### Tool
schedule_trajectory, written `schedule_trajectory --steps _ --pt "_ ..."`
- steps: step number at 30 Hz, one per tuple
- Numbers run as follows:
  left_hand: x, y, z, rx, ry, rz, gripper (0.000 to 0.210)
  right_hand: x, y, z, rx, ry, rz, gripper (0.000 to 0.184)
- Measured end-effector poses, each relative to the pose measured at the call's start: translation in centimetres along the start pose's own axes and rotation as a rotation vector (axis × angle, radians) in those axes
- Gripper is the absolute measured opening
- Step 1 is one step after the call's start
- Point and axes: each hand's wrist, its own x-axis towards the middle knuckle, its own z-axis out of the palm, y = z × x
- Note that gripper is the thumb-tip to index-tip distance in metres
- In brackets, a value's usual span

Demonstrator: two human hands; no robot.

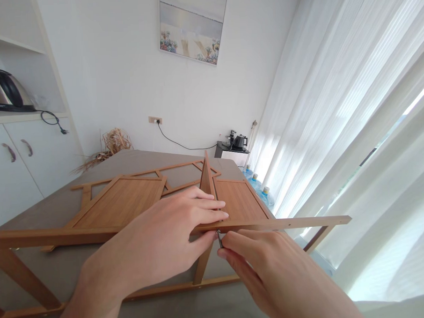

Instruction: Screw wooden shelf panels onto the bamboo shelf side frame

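A long wooden frame stands on edge across the near side of the surface. Over its top rail, my left hand lies with fingers reaching past the far side and the thumb below, gripping it where an upright wooden panel meets the rail. My right hand is closed, pinching a thin metal screw between thumb and forefinger. The screw's upper end is at the near face of the rail, beside my left thumb. How far it sits in the wood cannot be made out.
Wooden panels and a slatted frame lie on the brown-covered surface. White curtains hang on the right, with water bottles below. A kettle stands on a left shelf; a small black-topped stand is behind.
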Motion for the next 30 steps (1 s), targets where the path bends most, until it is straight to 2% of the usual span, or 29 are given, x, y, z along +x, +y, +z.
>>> schedule_trajectory --steps 4,11,20,30 --pt "0.0 0.0 0.0 0.002 -0.011 -0.001 0.034 -0.4 0.2 0.6 -0.107 0.041 -0.039 0.018" --pt "-0.1 0.1 -0.2 -0.002 -0.022 -0.001 0.031 -0.8 -0.1 1.8 -0.271 0.228 -0.079 0.028" --pt "-0.1 0.1 -0.2 -0.01 -0.028 -0.013 0.031 -0.8 0.6 1.2 -0.255 0.227 -0.1 0.028" --pt "-0.1 0.2 -0.1 0.004 -0.029 -0.011 0.032 -0.9 0.2 0.9 -0.271 0.259 -0.08 0.027"
